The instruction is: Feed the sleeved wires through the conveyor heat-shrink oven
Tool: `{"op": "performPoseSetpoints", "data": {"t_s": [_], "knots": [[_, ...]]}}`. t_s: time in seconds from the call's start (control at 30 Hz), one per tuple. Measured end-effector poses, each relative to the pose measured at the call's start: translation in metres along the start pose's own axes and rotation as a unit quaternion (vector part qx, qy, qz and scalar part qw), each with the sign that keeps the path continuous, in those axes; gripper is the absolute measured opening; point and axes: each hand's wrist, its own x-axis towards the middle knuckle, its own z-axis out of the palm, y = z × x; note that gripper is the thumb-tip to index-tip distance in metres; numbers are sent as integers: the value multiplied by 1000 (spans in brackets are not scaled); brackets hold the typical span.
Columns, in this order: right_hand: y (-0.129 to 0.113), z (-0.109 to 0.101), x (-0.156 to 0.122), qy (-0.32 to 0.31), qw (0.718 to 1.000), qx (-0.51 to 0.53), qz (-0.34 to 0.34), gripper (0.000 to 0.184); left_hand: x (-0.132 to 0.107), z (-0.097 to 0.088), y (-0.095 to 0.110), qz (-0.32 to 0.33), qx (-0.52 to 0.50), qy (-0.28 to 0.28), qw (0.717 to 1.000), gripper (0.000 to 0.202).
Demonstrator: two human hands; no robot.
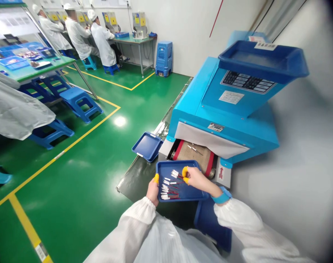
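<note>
My left hand [153,190] grips the near left edge of a blue tray [195,195], its thumb in a yellow finger cot. Several thin parts [168,187] with white tips and red stems lie in the tray. My right hand [195,178], with yellow cots on thumb and forefinger, pinches over the tray's far right side, next to the parts; whether it holds one is unclear. A blue strap [222,197] circles the right wrist. The tray sits at the mouth of a blue conveyor machine [223,109], whose mesh belt [195,153] carries two more thin parts [193,148].
A second, empty blue tray [147,146] lies left of the belt on a metal bench. Another blue tray [262,58] sits on top of the machine. Blue stools [78,102] and a green worktable [32,69] stand left. People in white coats [100,36] work at far benches.
</note>
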Motion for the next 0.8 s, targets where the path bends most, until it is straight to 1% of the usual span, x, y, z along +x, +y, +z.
{"op": "performPoseSetpoints", "data": {"t_s": [0.13,0.2,0.3,0.37,0.47,0.53,0.6,0.67,0.8], "knots": [[26,-23,15,47,995,76,45,11,-3,-2,2,5,0,-18,1000,28],[39,-36,24,83,991,88,53,11,-4,-3,2,4,2,-26,1000,28],[55,-54,41,157,984,58,58,12,-5,-6,1,-8,11,-24,1000,30],[63,-61,51,199,978,22,66,11,-7,-6,1,-18,13,-32,999,35],[74,-63,62,238,968,-31,75,9,-10,-7,2,-23,13,-48,998,39],[81,-61,66,256,961,-57,84,7,-11,-8,1,-20,12,-44,999,37],[88,-58,69,276,955,-61,93,8,-10,-9,0,-18,8,-35,999,35],[96,-57,70,298,948,-32,104,8,-9,-11,-1,-13,6,-23,1000,32],[109,-59,70,339,931,81,107,11,-7,-12,-4,-5,15,-4,1000,27]]}}
